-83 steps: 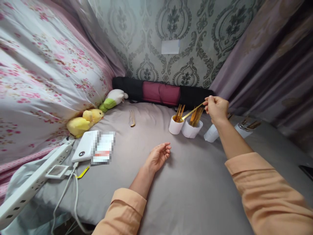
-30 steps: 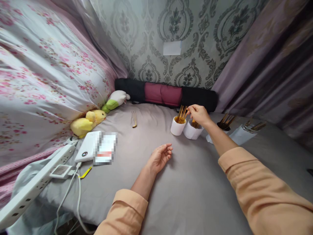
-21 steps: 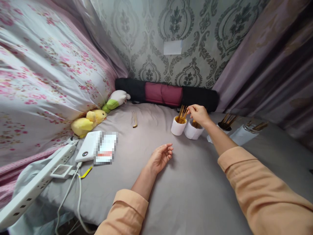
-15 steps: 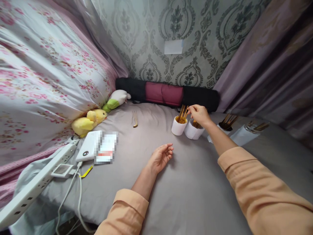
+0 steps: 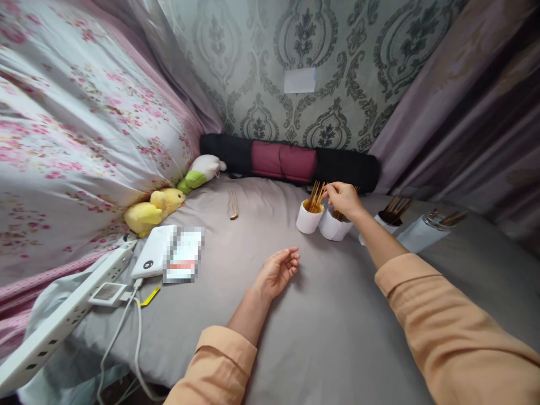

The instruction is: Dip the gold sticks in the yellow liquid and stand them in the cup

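My right hand (image 5: 343, 198) is closed, its thumb and fingers pinched at the top of a thin brown stick at the right side of the left white cup (image 5: 309, 219). A bundle of yellow-brown sticks (image 5: 314, 197) stands upright in that cup. Beneath the same hand is a second white cup (image 5: 335, 228), also with sticks, partly hidden by the hand. My left hand (image 5: 276, 271) rests palm inward on the grey sheet (image 5: 333, 320), fingers loosely curled and apart, holding nothing.
Right of my forearm stand a container of dark sticks (image 5: 392, 216) and a tilted-looking jar of sticks (image 5: 426, 230). Gold tweezers-like tool (image 5: 233, 208) lies at centre left. Plush toys (image 5: 154, 211), a white power bank (image 5: 154, 251) and a power strip (image 5: 63, 320) line the left.
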### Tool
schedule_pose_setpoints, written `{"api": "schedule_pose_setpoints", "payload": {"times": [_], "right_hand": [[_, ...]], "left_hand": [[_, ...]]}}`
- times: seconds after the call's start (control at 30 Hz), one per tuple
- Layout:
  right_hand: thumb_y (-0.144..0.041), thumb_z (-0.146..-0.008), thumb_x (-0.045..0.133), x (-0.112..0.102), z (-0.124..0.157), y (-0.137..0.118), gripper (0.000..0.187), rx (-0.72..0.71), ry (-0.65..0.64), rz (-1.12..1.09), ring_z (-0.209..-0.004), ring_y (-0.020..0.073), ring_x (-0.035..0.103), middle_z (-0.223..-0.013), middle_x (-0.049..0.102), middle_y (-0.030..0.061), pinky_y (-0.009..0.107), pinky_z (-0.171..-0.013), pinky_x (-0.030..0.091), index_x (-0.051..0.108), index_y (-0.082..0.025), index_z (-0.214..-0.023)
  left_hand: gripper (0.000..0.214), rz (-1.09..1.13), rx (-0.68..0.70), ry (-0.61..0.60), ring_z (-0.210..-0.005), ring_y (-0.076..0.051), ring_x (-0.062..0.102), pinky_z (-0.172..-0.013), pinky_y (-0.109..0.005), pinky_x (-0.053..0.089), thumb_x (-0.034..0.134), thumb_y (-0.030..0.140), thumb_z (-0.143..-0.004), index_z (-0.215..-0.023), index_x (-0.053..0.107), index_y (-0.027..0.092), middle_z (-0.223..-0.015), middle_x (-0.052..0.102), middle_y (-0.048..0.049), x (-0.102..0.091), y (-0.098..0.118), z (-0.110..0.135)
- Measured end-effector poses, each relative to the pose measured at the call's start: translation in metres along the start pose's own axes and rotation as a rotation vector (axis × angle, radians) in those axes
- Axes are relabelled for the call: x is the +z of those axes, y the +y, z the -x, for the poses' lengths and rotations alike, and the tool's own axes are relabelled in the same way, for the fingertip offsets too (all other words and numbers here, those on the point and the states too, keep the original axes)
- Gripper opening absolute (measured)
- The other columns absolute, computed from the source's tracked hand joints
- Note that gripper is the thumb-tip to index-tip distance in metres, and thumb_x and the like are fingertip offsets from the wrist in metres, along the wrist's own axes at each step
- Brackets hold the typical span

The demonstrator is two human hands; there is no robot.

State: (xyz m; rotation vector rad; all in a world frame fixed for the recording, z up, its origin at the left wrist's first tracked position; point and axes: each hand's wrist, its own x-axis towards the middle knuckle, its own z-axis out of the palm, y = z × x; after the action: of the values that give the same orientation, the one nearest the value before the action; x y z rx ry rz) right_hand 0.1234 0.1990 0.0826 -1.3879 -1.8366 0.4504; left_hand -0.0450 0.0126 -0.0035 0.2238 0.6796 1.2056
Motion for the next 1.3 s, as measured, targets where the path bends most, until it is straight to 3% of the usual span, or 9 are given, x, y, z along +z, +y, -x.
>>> {"api": "schedule_pose_setpoints", "payload": {"times": [0.43,1.3], "right_hand": [[-0.027,-0.083,0.044,-0.0002,0.0028,-0.0007,0.024,0.031,-0.014,0.001,-0.041,0.0068,0.052,-0.071,0.068,0.0047,0.019,-0.049,0.042,0.063,-0.014,-0.079],[-0.025,-0.081,0.044,-0.002,0.0084,-0.0013,0.023,0.079,0.016,0.002,-0.041,0.007,0.052,-0.074,0.069,0.0058,0.02,-0.051,0.045,0.064,-0.013,-0.086]], "left_hand": [[0.018,0.002,0.009,-0.019,-0.059,-0.007,0.054,-0.052,-0.018,0.043,0.055,0.016,-0.079,-0.092,0.061,0.006,-0.074,0.06,-0.0066,-0.003,-0.0011,-0.0014],[0.016,0.002,0.008,-0.001,-0.057,-0.007,0.054,-0.051,-0.018,0.042,0.053,0.014,-0.079,-0.091,0.061,0.006,-0.073,0.06,-0.0063,0.0002,0.0002,0.0005]]}}
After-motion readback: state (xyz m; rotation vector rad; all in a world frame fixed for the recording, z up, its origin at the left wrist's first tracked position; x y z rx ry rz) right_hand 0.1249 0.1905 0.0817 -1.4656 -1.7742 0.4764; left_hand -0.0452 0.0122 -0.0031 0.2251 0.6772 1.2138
